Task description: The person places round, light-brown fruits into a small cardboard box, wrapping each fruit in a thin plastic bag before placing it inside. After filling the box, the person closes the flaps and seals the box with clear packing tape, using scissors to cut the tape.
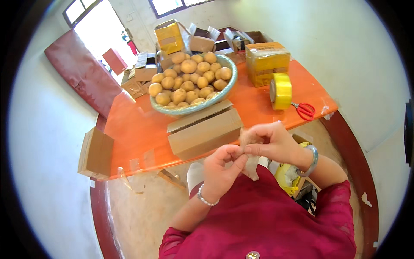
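Note:
In front of my lap, both hands pinch a thin, crumpled strip of clear plastic film (251,169). My left hand (221,169) closes thumb and fingertips on its left side. My right hand (276,143) grips it from the right, fingers curled, and part of the film hangs below. Just beyond the hands a long brown cardboard box (205,137) rests on the near edge of the orange table (129,149). Behind that box stands a pale green basin (233,82), heaped with round, yellow-brown potatoes (189,66).
Red-handled scissors (305,111) lie beside a large roll of yellow tape (282,91) at the right. A taped carton (268,64) stands behind them. Another box (95,153) sits at the table's left corner. Cut cartons (202,44) pile up behind the basin. A yellow bag (285,177) is below the table.

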Tool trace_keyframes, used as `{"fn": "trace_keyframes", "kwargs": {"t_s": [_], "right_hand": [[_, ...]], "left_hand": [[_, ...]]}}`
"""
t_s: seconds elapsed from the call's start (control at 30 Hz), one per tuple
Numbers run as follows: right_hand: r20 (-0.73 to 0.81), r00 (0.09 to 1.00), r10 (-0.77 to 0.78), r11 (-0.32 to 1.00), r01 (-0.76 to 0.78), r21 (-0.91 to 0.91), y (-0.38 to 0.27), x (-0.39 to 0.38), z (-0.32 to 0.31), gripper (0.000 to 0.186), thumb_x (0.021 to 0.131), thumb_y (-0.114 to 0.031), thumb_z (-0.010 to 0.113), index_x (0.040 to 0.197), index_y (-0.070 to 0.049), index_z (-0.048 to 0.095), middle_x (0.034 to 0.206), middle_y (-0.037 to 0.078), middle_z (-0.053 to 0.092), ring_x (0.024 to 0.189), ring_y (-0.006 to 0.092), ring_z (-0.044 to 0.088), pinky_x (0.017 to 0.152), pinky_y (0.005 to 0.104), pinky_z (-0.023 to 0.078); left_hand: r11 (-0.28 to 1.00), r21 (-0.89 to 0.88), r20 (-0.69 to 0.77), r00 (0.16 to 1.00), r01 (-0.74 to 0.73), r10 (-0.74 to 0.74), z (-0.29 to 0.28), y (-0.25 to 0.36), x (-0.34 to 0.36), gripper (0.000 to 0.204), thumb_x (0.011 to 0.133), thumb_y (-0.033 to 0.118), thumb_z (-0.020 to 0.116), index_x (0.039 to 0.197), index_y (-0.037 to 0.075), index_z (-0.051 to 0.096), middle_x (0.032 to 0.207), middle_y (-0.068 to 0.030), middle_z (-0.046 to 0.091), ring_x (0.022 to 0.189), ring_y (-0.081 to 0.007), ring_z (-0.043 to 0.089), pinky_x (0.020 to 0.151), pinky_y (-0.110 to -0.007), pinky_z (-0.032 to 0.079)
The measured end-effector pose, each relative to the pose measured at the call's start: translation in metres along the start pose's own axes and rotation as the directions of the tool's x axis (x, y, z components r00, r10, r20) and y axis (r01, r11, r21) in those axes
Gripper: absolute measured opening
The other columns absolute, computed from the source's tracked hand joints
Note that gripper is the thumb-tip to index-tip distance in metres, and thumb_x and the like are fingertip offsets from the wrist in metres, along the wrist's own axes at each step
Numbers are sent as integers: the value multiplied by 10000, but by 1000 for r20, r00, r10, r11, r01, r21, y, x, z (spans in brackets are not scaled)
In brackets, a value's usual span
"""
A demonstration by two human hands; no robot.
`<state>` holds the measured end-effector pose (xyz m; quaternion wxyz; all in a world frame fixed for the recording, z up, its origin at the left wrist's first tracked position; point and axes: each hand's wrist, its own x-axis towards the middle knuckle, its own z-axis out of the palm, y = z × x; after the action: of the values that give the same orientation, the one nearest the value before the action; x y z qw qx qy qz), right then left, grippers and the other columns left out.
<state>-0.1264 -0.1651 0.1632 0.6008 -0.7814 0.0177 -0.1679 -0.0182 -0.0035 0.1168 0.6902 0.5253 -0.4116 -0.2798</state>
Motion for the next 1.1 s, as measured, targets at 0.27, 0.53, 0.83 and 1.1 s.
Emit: {"fn": "trace_keyframes", "kwargs": {"t_s": [0.27, 0.53, 0.83, 1.1], "right_hand": [[-153, 979, 133, 971, -98, 218, 13, 19, 5, 119, 866, -96, 641, 818, 11, 659, 654, 16, 602, 586, 50, 553, 503, 206, 444], [-405, 883, 236, 885, -24, 464, 36, 77, -19, 193, 883, -161, 605, 735, -38, 612, 640, 30, 598, 467, 96, 529, 423, 220, 400], [-435, 805, 404, 828, -120, 547, 74, 107, -2, 238, 887, -190, 603, 685, -68, 572, 573, 29, 565, 418, 98, 505, 364, 236, 347], [-465, 764, 448, 835, -171, 523, 97, 103, 1, 227, 878, -174, 600, 685, -59, 567, 544, 31, 536, 394, 93, 460, 353, 240, 326]], "left_hand": [[947, 196, 180, 940, 255, -290, -44, 0, -30, 130, 873, 33, 641, 988, -27, 652, 858, -27, 675, 788, -59, 618, 677, -222, 515], [927, 301, -171, 969, 225, -180, -150, 33, -17, 60, 852, 18, 620, 846, -26, 659, 715, -25, 632, 605, -62, 562, 551, -199, 466], [980, -30, -347, 917, 199, -197, -205, 17, 39, 113, 911, 111, 576, 828, 39, 604, 676, 7, 562, 572, -72, 545, 504, -199, 473], [963, -165, -401, 877, 214, -264, -206, -20, 43, 132, 908, 143, 591, 830, 40, 616, 731, 1, 599, 609, -81, 562, 538, -238, 500]]}}
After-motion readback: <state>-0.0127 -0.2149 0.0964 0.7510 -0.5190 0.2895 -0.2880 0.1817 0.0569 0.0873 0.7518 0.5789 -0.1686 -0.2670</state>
